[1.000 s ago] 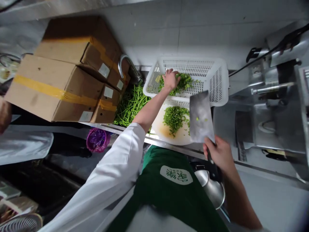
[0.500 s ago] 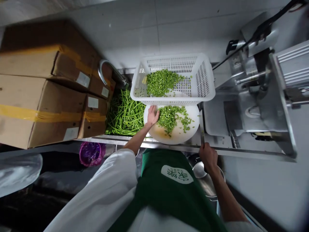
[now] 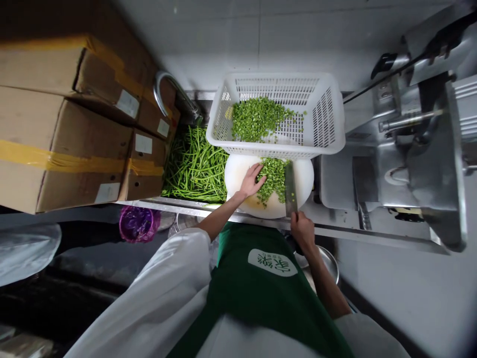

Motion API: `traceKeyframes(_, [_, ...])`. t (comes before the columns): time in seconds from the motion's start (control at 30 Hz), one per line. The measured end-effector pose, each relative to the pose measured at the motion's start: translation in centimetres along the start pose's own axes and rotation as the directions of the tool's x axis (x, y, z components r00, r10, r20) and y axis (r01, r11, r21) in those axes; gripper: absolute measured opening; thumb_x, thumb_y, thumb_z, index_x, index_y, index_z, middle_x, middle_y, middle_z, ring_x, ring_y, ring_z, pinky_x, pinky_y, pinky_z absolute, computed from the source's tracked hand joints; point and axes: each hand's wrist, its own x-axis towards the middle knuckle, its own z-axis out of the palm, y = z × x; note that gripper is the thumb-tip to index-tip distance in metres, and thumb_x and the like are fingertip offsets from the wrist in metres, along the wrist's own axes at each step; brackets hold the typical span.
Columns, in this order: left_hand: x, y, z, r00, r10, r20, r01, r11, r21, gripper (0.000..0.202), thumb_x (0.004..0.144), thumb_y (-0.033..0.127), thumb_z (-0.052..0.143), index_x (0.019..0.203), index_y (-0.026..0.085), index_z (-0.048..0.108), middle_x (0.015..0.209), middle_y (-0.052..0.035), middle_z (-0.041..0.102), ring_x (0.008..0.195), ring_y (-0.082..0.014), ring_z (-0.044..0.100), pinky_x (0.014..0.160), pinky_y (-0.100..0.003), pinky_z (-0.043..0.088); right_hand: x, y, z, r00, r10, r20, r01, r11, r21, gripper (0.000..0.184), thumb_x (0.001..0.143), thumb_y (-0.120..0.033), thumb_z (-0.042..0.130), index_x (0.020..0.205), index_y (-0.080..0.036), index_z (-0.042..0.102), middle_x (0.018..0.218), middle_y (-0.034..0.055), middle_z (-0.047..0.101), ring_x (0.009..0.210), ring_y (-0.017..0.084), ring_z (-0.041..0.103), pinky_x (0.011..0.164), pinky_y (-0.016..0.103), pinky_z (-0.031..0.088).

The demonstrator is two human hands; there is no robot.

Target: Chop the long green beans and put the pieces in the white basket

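On the round white cutting board point(image 3: 234, 171) lies a heap of chopped green beans point(image 3: 274, 176). My left hand point(image 3: 252, 183) rests open against the heap's left side, fingers stretched out. My right hand point(image 3: 302, 229) is wrapped around the handle of a kitchen knife point(image 3: 291, 186), whose wide blade lies along the right side of the heap. Behind the board stands a white plastic basket point(image 3: 276, 149) with more chopped pieces point(image 3: 257, 119) on its left side. Long uncut green beans point(image 3: 196, 166) fill the sink area left of the board.
Stacked cardboard boxes point(image 3: 89, 144) crowd the left, beside a curved faucet point(image 3: 160, 94). A metal slicing machine point(image 3: 421, 149) stands at the right. Below the counter edge point(image 3: 335, 232) are a purple-lined bin point(image 3: 137, 223) and a metal pot point(image 3: 330, 263).
The knife in my right hand has moved left onto the board, and my left hand has shifted right. The chopped beans are gathered into a tighter heap between them.
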Motion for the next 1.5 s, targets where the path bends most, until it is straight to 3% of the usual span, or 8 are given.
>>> traceKeyframes(0.13, [-3.7,0.5,-0.4,0.981,-0.147,-0.123,0.154,0.987,0.047,0.077,0.094,0.067,0.05,0.152,0.017,0.044,0.161,-0.018,0.036,0.153,-0.0316,0.03,0.126,-0.052,0.026,0.9,5.4,0.0,0.992,0.109,0.058,-0.124,0.873,0.471,0.043,0.09,-0.058,0.05,0.074,-0.02,0.059,0.054,0.0028,0.062,0.051,0.019,0.058,0.051,0.028,0.043])
traceKeyframes(0.23, [-5.7,2.3,1.6,0.984,-0.13,-0.118,0.138,0.988,0.068,0.088,0.088,0.066,0.06,0.155,0.015,0.037,0.163,-0.0212,0.028,0.153,-0.0347,0.026,0.125,-0.054,0.025,1.0,7.2,1.1,0.979,0.168,0.118,-0.205,0.766,0.61,0.047,0.08,-0.067,0.06,0.068,-0.022,0.055,0.049,0.0011,0.059,0.045,0.019,0.055,0.047,0.029,0.043])
traceKeyframes(0.47, [-5.7,6.9,6.6,0.954,-0.167,-0.248,0.19,0.979,0.07,0.101,0.077,0.062,0.075,0.158,0.019,0.032,0.167,-0.0204,0.01,0.155,-0.0399,0.016,0.124,-0.059,0.024,1.5,0.6,4.6,0.991,0.076,0.108,-0.128,0.751,0.647,0.038,0.081,-0.058,0.059,0.064,-0.025,0.05,0.048,0.0,0.058,0.043,0.017,0.052,0.047,0.029,0.043])
traceKeyframes(0.6, [-5.3,8.0,7.3,0.962,-0.16,-0.22,0.173,0.984,0.04,0.098,0.076,0.06,0.079,0.156,0.023,0.037,0.168,-0.0165,0.007,0.156,-0.0397,0.014,0.125,-0.056,0.025,1.9,-2.1,6.0,0.993,-0.045,0.108,-0.043,0.719,0.694,0.035,0.084,-0.055,0.055,0.065,-0.026,0.047,0.048,-0.0021,0.056,0.043,0.016,0.052,0.047,0.029,0.044])
traceKeyframes(0.8, [-5.8,8.3,7.2,0.972,-0.12,-0.202,0.128,0.991,0.029,0.078,0.085,0.053,0.074,0.153,0.025,0.045,0.169,-0.012,0.009,0.157,-0.0363,0.016,0.125,-0.053,0.03,1.2,-2.2,7.0,0.986,-0.073,0.151,-0.068,0.645,0.761,0.043,0.086,-0.062,0.055,0.064,-0.027,0.046,0.045,-0.0041,0.052,0.04,0.014,0.048,0.044,0.028,0.042])
traceKeyframes(1.13, [-6.5,11.8,3.8,0.981,-0.008,-0.194,0.033,0.991,0.127,0.072,0.092,0.049,0.067,0.155,0.032,0.038,0.171,-0.0067,0.0,0.158,-0.0366,0.009,0.125,-0.056,0.03,-1.1,-2.7,5.1,0.986,-0.13,0.101,-0.004,0.595,0.804,0.042,0.088,-0.059,0.056,0.064,-0.027,0.046,0.044,-0.0039,0.053,0.038,0.014,0.048,0.042,0.027,0.04])
traceKeyframes(1.33, [-5.5,15.9,-0.9,0.964,0.078,-0.253,-0.043,0.989,0.139,0.077,0.093,0.054,0.064,0.159,0.042,0.025,0.171,0.0008,-0.011,0.158,-0.0371,0.006,0.128,-0.055,0.022,-3.1,-4.7,1.3,0.985,-0.167,0.034,0.067,0.561,0.825,0.042,0.09,-0.057,0.058,0.065,-0.025,0.049,0.043,-0.0046,0.053,0.037,0.012,0.049,0.042,0.024,0.042])
traceKeyframes(1.5, [-1.1,17.9,-5.4,0.952,0.124,-0.281,-0.08,0.983,0.163,0.08,0.095,0.063,0.055,0.161,0.042,0.015,0.171,0.0016,-0.016,0.159,-0.0348,0.0,0.129,-0.055,0.016,-0.8,-9.0,-3.2,0.973,-0.227,0.04,0.053,0.387,0.921,0.043,0.087,-0.062,0.063,0.074,-0.024,0.048,0.047,-0.0067,0.053,0.035,0.011,0.05,0.035,0.023,0.04])
